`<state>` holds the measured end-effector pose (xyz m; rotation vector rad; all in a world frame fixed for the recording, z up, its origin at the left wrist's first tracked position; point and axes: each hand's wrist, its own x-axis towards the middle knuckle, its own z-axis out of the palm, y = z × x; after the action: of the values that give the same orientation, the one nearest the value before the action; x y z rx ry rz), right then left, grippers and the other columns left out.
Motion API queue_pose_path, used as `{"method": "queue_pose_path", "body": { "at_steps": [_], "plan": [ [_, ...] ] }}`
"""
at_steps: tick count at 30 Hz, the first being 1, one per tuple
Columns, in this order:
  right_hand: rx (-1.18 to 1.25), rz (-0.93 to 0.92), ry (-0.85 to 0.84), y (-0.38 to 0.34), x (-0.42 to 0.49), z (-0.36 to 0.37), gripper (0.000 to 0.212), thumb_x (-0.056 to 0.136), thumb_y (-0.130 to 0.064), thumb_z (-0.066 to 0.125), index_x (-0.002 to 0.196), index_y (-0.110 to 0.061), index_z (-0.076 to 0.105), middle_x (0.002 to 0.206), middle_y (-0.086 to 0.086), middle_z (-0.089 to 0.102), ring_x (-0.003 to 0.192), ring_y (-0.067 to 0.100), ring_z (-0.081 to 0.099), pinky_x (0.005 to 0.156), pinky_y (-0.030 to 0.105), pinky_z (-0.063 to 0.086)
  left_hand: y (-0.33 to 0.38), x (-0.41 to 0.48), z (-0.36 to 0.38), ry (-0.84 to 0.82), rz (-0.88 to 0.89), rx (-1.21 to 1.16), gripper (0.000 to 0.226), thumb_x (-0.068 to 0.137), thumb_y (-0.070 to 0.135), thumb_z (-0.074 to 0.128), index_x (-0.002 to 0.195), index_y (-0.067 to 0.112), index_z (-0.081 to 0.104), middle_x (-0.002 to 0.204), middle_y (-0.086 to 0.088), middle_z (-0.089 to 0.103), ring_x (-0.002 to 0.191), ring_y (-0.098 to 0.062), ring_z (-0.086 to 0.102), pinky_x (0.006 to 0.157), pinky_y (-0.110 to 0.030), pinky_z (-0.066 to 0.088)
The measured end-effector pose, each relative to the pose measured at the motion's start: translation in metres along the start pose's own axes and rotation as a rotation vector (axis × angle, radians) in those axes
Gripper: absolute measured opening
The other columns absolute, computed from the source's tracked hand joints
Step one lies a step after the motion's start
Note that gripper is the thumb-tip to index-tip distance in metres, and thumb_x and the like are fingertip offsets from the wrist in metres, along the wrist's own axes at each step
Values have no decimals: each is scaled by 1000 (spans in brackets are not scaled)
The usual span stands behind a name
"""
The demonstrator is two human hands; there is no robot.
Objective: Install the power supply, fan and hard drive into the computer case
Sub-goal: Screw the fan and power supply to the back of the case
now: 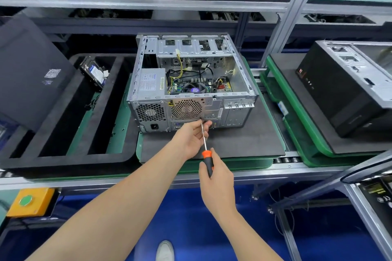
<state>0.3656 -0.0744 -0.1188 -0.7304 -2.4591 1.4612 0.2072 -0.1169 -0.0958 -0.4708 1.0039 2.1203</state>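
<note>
While the open computer case (191, 91) lay on its side, the power supply (151, 82) sat in its near-left corner and the hard drive (94, 73) lay left of it. At its rear panel, the left hand (192, 133) pinched the screwdriver (206, 154) by the shaft; the right hand (216, 180) gripped its handle.

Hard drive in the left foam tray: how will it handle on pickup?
Probably rigid and dense for its size: the hard drive looks like a metal-cased block. It leans tilted in the foam tray slot, so it may slide or drop flat when nudged. Likely shock-sensitive; lift it by the edges.
</note>
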Motion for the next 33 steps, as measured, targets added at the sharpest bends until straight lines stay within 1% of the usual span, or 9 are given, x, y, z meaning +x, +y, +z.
{"method": "queue_pose_path", "body": {
  "at_steps": [5,8,13,17,20,24,26,30,33],
  "plan": [
    [218,134,1,1,1,0,10,104,-36,54,113,-35,49,86,-6,71,61,7,58,59,38,53,2,-4,-5,-40,-44,-90,14,102,3,51,111,-4,61,108,-18,74,76,-18,74,62,-24,57],
    [479,321,-91,-4,6,-1,10,107,-32,50,115,-31,55,104,-16,76,62,13,58,55,34,51,0,-6,-11,-84,-63,-33,25,103,2,47,124,-3,60,112,-16,75,87,-22,77,67,-31,61],
    [573,353,-39,-6,9,0,18,96,-37,72,109,-28,64,94,5,68,59,14,61,54,32,54,-2,-5,-10,-63,7,33,23,106,3,45,123,-1,60,99,-13,77,89,-22,77,70,-36,63],
    [557,346,27,-9,9,-1,18,96,-34,72,106,-23,61,93,12,67,59,13,63,52,29,55,16,-28,0,30,72,575,23,102,18,58,112,-2,68,101,-18,76,89,-30,76,77,-44,64],
    [536,312,17,-8,7,-3,13,99,-34,68,103,-23,63,92,16,65,56,12,59,49,28,51,54,-60,11,29,454,1233,16,86,17,62,76,13,74,65,-10,73,61,-27,74,59,-40,63],
    [485,288,28,-10,5,-4,11,100,-37,65,98,-27,65,81,5,65,58,12,59,53,33,50,117,-58,46,177,1184,1506,20,85,30,53,71,21,65,60,5,63,61,-18,62,58,-33,48],
    [448,280,59,-12,5,-4,12,100,-40,63,94,-29,65,81,4,67,62,14,60,57,36,50,136,-34,68,142,1007,1732,26,97,36,46,93,22,68,90,5,70,84,-19,62,75,-35,49],
    [383,238,154,-13,2,-2,7,96,-38,69,95,-32,65,81,-3,68,63,6,58,55,25,48,127,5,83,-224,85,1971,60,105,59,22,147,24,47,154,-1,43,139,-24,42,118,-43,26],
    [301,209,214,-16,3,-3,20,90,-30,76,97,-30,57,87,-7,66,70,8,60,55,19,45,128,11,88,-291,-84,1926,66,103,63,27,160,29,24,166,10,18,152,-19,20,121,-47,12]
  ]
}}
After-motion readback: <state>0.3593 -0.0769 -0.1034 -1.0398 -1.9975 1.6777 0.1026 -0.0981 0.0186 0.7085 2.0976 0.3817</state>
